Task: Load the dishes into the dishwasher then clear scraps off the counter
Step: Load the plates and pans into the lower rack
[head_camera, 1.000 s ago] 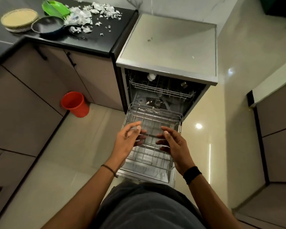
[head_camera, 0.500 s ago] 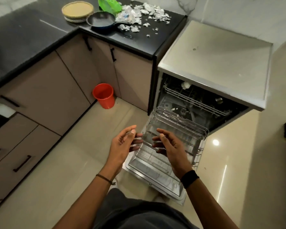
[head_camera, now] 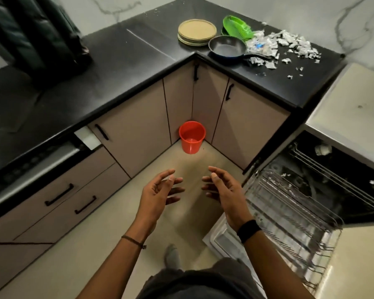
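On the black counter [head_camera: 125, 67] at the far corner lie a stack of tan plates [head_camera: 196, 31], a green dish [head_camera: 238, 25] and a dark frying pan [head_camera: 227, 47]. Silvery scraps [head_camera: 276, 47] are strewn to the right of the pan. The dishwasher [head_camera: 324, 169] stands open at the right with its lower wire rack [head_camera: 289, 212] pulled out and bare. My left hand [head_camera: 158, 194] and my right hand [head_camera: 224, 192] hover over the floor, palms facing each other, fingers apart, holding nothing.
A red bucket [head_camera: 192, 137] stands on the floor in the cabinet corner. Beige cabinets with black handles line the left side. A dark bag [head_camera: 37, 33] sits on the counter at the far left. My foot [head_camera: 172, 255] shows on the tiled floor below.
My view has swung left, off the dishwasher and toward the counter corner. Both hands have left the rack and now hang over the floor, still holding nothing.
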